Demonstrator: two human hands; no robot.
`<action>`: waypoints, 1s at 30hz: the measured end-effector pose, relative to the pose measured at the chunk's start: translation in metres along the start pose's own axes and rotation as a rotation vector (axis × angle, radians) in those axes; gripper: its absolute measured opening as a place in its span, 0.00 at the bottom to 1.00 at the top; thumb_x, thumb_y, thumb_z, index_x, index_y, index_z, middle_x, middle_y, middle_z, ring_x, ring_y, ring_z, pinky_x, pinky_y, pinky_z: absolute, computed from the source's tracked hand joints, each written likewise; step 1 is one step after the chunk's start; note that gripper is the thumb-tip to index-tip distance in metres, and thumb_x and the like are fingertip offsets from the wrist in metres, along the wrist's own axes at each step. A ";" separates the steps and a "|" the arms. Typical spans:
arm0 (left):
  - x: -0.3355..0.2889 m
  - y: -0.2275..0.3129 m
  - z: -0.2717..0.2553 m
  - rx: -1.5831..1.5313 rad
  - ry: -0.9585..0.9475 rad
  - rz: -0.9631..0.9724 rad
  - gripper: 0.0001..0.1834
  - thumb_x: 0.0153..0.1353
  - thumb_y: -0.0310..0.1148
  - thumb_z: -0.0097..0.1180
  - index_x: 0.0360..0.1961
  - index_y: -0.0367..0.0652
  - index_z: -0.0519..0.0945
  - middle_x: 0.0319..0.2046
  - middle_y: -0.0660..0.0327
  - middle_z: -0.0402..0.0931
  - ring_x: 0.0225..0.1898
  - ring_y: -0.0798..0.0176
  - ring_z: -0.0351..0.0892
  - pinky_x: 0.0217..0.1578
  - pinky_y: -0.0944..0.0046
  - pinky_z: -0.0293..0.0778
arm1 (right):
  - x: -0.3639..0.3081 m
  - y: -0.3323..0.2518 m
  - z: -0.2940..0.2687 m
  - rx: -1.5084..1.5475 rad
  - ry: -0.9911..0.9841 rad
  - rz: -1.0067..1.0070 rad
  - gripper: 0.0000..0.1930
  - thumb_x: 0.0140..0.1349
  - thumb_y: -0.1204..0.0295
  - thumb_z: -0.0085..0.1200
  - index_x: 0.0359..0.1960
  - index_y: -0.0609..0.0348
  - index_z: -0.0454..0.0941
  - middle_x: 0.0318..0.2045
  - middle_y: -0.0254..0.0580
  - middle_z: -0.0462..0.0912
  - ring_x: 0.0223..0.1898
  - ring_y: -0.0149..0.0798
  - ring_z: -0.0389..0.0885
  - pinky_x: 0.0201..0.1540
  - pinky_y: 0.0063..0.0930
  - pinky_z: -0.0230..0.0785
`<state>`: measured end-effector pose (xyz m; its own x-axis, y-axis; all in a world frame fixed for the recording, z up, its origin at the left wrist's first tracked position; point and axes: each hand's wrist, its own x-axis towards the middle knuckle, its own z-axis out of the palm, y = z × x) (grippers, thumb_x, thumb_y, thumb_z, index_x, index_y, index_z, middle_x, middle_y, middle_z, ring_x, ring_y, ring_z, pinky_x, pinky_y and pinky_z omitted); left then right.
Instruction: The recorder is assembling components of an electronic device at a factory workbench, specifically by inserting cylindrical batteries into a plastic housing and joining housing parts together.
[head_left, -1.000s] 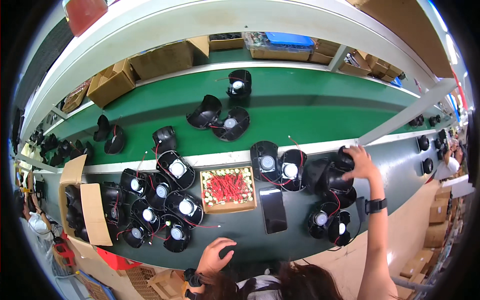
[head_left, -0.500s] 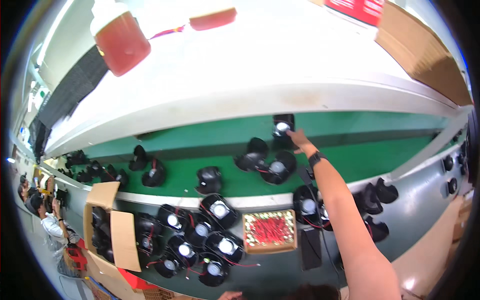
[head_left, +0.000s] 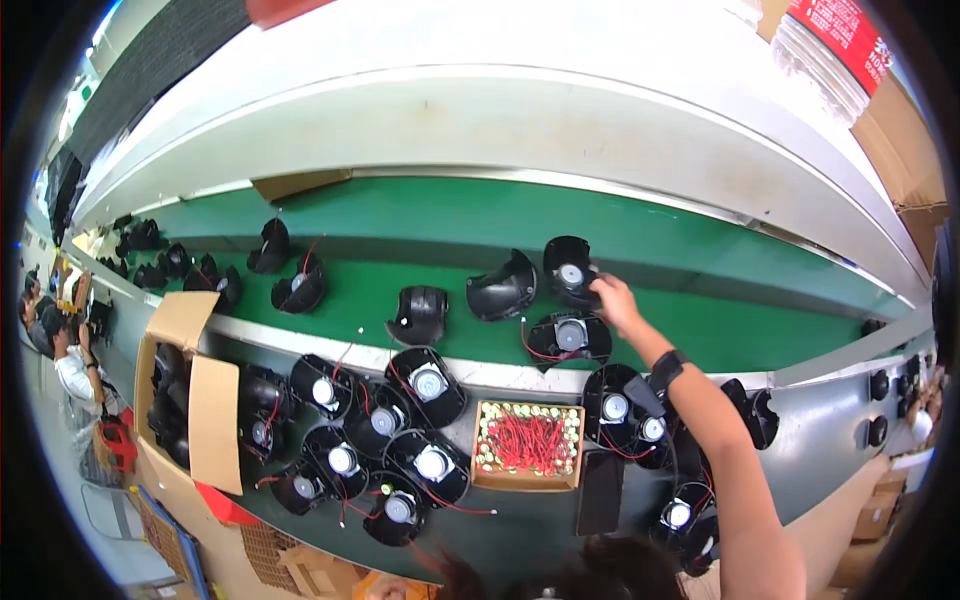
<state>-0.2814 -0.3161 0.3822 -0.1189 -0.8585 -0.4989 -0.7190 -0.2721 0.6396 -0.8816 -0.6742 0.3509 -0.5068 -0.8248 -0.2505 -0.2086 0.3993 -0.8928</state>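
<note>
My right hand [head_left: 617, 301], with a dark watch on its wrist, reaches over the green conveyor belt [head_left: 690, 325]. Its fingers are closed on the right edge of a black curved speaker housing [head_left: 570, 270] with a round silver speaker inside. Just in front of that lies another black speaker housing [head_left: 568, 338] with a red wire. To its left an empty-looking black curved shell [head_left: 502, 287] rests on the belt. Only a sliver of my left hand [head_left: 388, 590] shows at the lower edge; its fingers cannot be made out.
On the grey bench, several speaker housings [head_left: 432, 462] cluster beside an open carton [head_left: 215, 425]. A shallow box [head_left: 528, 475] holds red-wired parts. A dark flat block [head_left: 600, 492] lies beside it. A white shelf [head_left: 480, 120] overhangs the belt. Co-workers [head_left: 75, 365] are far left.
The view has shifted, with the shelf higher in the picture and the belt more exposed. My right hand has stayed at the same housing, its fingers now at the housing's right edge.
</note>
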 end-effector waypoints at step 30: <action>-0.009 0.039 -0.056 -0.049 0.473 0.020 0.05 0.53 0.23 0.54 0.30 0.37 0.81 0.30 0.50 0.80 0.35 0.50 0.80 0.41 0.58 0.74 | -0.143 -0.096 0.004 0.105 0.107 -0.229 0.26 0.62 0.67 0.46 0.60 0.71 0.66 0.54 0.51 0.75 0.55 0.39 0.72 0.58 0.30 0.61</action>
<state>-0.2701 -0.3433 0.4450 0.2001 -0.9645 -0.1725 -0.6855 -0.2635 0.6787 -0.7853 -0.5964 0.4707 -0.5433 -0.8395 -0.0018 -0.2428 0.1592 -0.9569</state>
